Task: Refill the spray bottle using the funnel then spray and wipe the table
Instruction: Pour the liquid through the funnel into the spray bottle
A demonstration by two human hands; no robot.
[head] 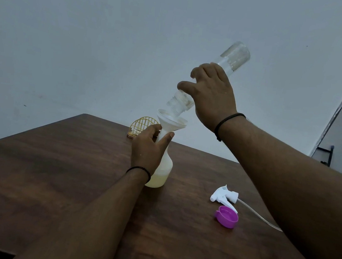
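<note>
The refill step is in hand, and it looks close to its end. A clear bottle (216,78) is held tipped steeply, base high and mouth down inside the bowl of the white funnel (171,122); it is gripped round its middle by the right hand (210,95), fingers curled over the top. Little liquid can be made out in it, so it is judged nearly drained. The funnel is seated in the neck of the spray bottle (161,167), which stands upright on the bench (50,178), and that neck is clasped just under the funnel by the left hand (149,148), thumb on one side and fingers on the other. A band of pale yellowish liquid is seen only at the bottom of the spray bottle.

Well apart, on the bench to the right, the white trigger head (223,196) is laid on its side with its dip tube trailing away, and a purple cap (227,216) lies just beside it. A gold wire holder (142,125) sits at the far edge.

Next, the clear bottle would need to be righted and set down, the funnel lifted out, and the trigger head screwed back on before any spraying. No cloth can be made out.
</note>
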